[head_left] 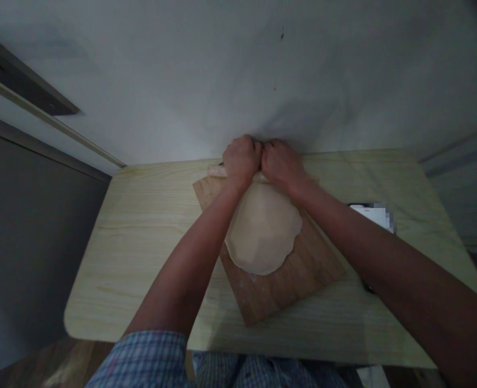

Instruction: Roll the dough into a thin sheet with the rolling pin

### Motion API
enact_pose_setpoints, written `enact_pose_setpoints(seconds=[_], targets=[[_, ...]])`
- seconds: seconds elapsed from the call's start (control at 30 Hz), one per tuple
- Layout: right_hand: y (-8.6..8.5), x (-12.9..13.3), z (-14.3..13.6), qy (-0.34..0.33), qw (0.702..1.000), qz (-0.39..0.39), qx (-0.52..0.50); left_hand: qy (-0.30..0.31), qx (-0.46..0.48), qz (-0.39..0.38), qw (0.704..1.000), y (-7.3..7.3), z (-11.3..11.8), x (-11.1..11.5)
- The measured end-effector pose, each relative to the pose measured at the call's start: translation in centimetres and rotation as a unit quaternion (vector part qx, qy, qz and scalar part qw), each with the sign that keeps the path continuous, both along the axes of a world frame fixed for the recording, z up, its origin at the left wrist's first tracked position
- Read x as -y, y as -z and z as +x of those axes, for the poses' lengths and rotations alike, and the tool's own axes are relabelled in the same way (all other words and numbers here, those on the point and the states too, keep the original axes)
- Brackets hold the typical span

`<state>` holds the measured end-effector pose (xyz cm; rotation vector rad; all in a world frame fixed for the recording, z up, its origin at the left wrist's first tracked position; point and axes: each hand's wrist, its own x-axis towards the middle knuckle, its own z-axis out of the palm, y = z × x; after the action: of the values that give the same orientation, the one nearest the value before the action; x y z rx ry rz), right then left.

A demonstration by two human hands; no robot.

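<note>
- A pale wall (174, 81) rose behind the far edge of the table.
- The light wooden table (141, 237) spread beneath everything, its far edge near the wall.
- A brown wooden board (307, 275) lay slantwise on it.
- The flat sheet of dough (262, 231) lay on the board between the forearms, its wavy near edge well apart from the fingers and its far part reaching up to the wrists.
- A phone (370, 214) lay on the right, partly hidden by the right forearm.
- The left hand (242, 156) and right hand (281, 159) met side by side at the dough's far end, fingers curled closed; what they gripped could not be told.
- A pale strip (216, 171) showed just left of the left hand.
</note>
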<state>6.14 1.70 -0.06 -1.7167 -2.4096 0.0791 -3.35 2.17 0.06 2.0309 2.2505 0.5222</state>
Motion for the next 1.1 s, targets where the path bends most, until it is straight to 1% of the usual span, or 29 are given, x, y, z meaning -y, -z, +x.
enact_pose_setpoints(seconds=[0.1, 0.27, 0.4, 0.6, 0.7, 0.8, 0.93, 1.1], targets=[[0.0, 0.3, 0.0, 0.032, 0.999, 0.009, -0.012, 0.009, -0.007, 0.009, 1.000, 0.1, 0.0, 0.0], [-0.4, 1.7, -0.2, 0.062, 0.998, -0.003, -0.021, 0.024, -0.034, 0.013, 0.999, 0.3, 0.0, 0.4], [-0.3, 2.7, -0.5, 0.073, 0.997, -0.010, -0.013, 0.048, -0.060, 0.000, 0.997, 0.4, -0.2, 1.1], [0.3, 4.7, -1.0, 0.065, 0.998, 0.016, -0.013, 0.085, -0.105, 0.010, 0.991, 0.6, -1.0, 3.5], [0.5, 5.9, -1.1, 0.056, 0.998, 0.029, -0.014, 0.093, -0.112, 0.010, 0.989, 0.5, -1.4, 4.8], [0.5, 7.1, -1.2, 0.046, 0.998, 0.038, -0.017, 0.101, -0.102, 0.029, 0.989, 0.4, -1.7, 6.1], [0.4, 8.7, -1.4, 0.027, 0.997, 0.056, -0.036, 0.103, -0.080, 0.042, 0.991, 0.4, -2.1, 7.7], [0.9, 10.5, -1.9, 0.029, 0.994, 0.084, -0.058, 0.089, -0.099, 0.044, 0.990, 0.7, -2.4, 9.8]])
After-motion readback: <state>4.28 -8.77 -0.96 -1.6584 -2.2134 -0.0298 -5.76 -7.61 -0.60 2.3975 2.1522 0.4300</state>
